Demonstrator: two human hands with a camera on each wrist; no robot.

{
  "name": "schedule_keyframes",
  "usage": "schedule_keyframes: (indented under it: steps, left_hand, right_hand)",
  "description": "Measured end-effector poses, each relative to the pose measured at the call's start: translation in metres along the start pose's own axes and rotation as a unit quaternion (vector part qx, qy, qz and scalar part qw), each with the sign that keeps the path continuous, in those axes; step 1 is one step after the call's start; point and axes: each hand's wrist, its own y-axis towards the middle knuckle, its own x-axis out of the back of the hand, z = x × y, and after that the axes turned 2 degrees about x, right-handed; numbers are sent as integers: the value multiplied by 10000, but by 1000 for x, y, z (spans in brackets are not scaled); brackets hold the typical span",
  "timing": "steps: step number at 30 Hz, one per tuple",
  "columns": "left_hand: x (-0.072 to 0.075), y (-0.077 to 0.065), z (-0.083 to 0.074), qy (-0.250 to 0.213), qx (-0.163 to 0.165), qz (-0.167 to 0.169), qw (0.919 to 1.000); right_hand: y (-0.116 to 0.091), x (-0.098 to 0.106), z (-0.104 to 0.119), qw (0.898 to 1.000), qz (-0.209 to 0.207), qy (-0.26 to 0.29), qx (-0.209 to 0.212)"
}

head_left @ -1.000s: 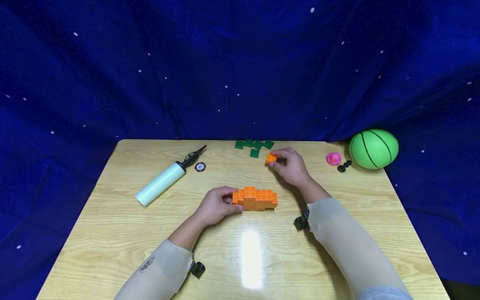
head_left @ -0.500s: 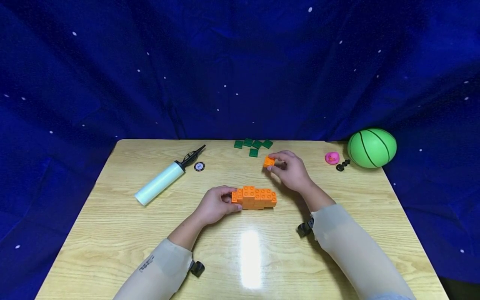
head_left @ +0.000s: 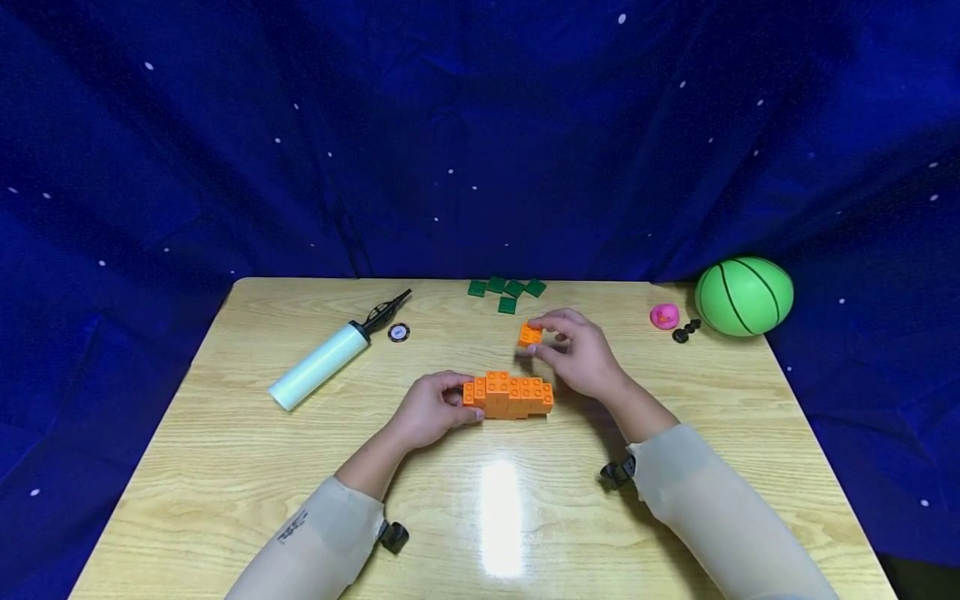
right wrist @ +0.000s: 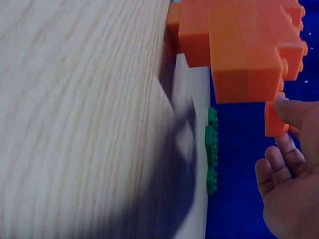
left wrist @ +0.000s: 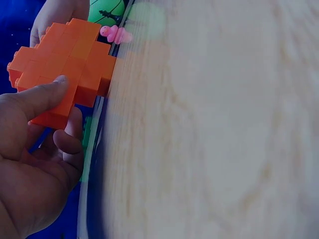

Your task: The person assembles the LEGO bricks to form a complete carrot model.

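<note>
An assembly of joined orange toy bricks [head_left: 510, 398] stands at mid-table, its studs facing up and its top stepped. My left hand [head_left: 433, 410] grips its left end; the left wrist view shows the thumb across the near face of the assembly [left wrist: 67, 62] and fingers behind. Beyond and to the right of it, my right hand [head_left: 583, 354] pinches a small orange brick [head_left: 529, 334] between thumb and fingertips. In the right wrist view that small brick [right wrist: 274, 118] appears beneath the overhanging end of the assembly, with the other fingers loosely bent below.
Several flat green bricks [head_left: 507, 305] lie near the back edge. On the left are a hand pump [head_left: 321, 367] and a poker chip [head_left: 399, 332]. A pink rubber duck [head_left: 664, 316], a small black object [head_left: 681, 335] and a green ball [head_left: 744, 297] sit at the back right.
My right hand has moved left and toward the front with the small orange brick, closer to the assembly. The left hand keeps its grip in the same place.
</note>
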Motion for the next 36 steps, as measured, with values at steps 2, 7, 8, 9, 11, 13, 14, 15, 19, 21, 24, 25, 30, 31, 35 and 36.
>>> schedule_keyframes:
  steps: [2, 7, 8, 9, 11, 13, 14, 15, 19, 21, 24, 25, 30, 31, 35, 36]
  left_hand:
    - [0, 0, 0, 10, 7, -5, 10000]
    - [0, 1, 1, 59, 1, -24, 10000]
    - [0, 1, 1, 57, -5, -19, 10000]
    - [0, 1, 2, 53, -7, -13, 10000]
    - [1, 1, 2, 15, -23, 12, 10000]
    - [1, 1, 2, -7, -40, 34, 10000]
    - [1, 1, 1, -27, -28, 45, 10000]
    - [1, 1, 1, -34, -21, 50, 10000]
    - [1, 0, 0, -10, 11, 35, 10000]
    - [0, 0, 0, 13, 22, 19, 10000]
    - [0, 0, 1, -3, 0, 29, 10000]
    - [0, 0, 1, -24, -3, 37, 10000]
    - [1, 1, 2, -19, -77, 44, 10000]
    - [1, 1, 2, 1, -82, 42, 10000]
    - [1, 2, 2, 13, -80, 62, 9999]
    - [1, 2, 2, 1, -64, 73, 10000]
  right_hand:
    - [-2, 1, 3, 10000, 47, -6, 23]
    - [-7, 2, 10, 9999, 141, -41, 70]
    - [-8, 3, 11, 9998, 141, -40, 102]
    - [-9, 3, 12, 9998, 136, -22, 140]
    - [-12, 5, 16, 9997, 133, 18, 190]
    - [-14, 6, 20, 9996, 141, 63, 231]
    - [-15, 7, 22, 9995, 151, 95, 252]
    - [-17, 8, 24, 9995, 158, 103, 270]
    - [-21, 10, 31, 9990, 178, 79, 393]
    - [-24, 11, 34, 9988, 206, 54, 441]
    - [-28, 12, 36, 9984, 273, 57, 488]
    - [-30, 12, 36, 9983, 300, 46, 490]
    - [-35, 12, 39, 9981, 372, 16, 485]
    - [-35, 12, 40, 9981, 384, 23, 487]
    - [-39, 11, 42, 9977, 480, 65, 471]
    - [-39, 11, 42, 9976, 519, 79, 458]
